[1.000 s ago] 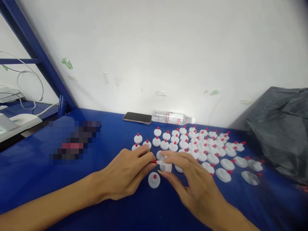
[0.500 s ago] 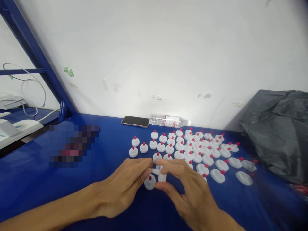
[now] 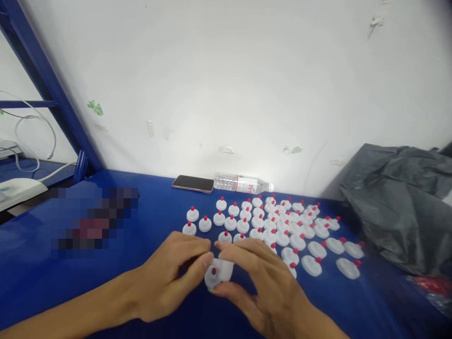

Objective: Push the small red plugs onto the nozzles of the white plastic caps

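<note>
Between my hands is a white round plastic cap (image 3: 227,270), turned on its side. My right hand (image 3: 263,278) grips its rim, thumb below and fingers above. My left hand (image 3: 176,273) is closed at the cap's left side, thumb against the fingers; whatever is in that pinch is hidden. Just below the left fingertips, a white cap with a red tip (image 3: 212,278) sits on the blue table and partly overlaps the held cap in view. Beyond my hands stand several more red-tipped white caps (image 3: 242,226), in loose rows spreading to the right.
A phone (image 3: 192,183) and a clear plastic bottle (image 3: 243,183) lie along the wall. At right is a large dark plastic bag (image 3: 395,202), with a red package (image 3: 432,285) below it. A blue frame post (image 3: 52,89) rises at left, beside a blurred-out patch on the table.
The view has shifted slightly, moving the table items left and down. The held cap has turned, showing more of its face, and both hands stay close around it.
</note>
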The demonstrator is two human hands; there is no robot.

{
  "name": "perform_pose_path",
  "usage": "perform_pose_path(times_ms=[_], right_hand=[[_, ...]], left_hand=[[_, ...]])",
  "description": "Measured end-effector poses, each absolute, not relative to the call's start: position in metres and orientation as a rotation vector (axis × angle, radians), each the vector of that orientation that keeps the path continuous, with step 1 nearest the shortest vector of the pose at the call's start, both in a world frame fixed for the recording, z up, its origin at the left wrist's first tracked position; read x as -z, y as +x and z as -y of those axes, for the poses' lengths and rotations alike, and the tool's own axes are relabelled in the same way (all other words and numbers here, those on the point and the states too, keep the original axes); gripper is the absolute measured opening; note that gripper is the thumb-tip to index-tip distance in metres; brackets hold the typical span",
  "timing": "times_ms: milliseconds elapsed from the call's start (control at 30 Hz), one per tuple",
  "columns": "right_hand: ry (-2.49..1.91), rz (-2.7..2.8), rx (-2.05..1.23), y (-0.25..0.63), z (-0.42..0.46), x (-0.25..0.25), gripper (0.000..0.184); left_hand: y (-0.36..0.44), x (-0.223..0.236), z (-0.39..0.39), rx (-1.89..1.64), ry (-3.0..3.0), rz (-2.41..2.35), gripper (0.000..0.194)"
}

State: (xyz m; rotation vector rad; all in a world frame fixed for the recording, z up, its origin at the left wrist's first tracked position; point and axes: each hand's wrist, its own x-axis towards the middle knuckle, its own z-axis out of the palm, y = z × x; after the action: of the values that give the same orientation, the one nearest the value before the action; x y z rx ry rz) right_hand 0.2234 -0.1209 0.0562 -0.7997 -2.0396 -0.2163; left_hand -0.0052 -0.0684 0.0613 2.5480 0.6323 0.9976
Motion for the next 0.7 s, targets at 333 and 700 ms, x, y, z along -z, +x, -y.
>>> perform_pose_path(times_ms=[333, 700], right_hand=[[-1.502, 1.624, 0.519, 0.395, 0.076, -0.084, 0.041], [-1.705, 1.55, -0.011, 0.482, 0.056, -0.042, 0.057]], left_hand=[[-0.018, -0.04, 0.032, -0.709, 2.791, -0.919, 0.049], [-0.012, -0.043, 0.046, -1.263, 2.621, -1.196, 0.023]])
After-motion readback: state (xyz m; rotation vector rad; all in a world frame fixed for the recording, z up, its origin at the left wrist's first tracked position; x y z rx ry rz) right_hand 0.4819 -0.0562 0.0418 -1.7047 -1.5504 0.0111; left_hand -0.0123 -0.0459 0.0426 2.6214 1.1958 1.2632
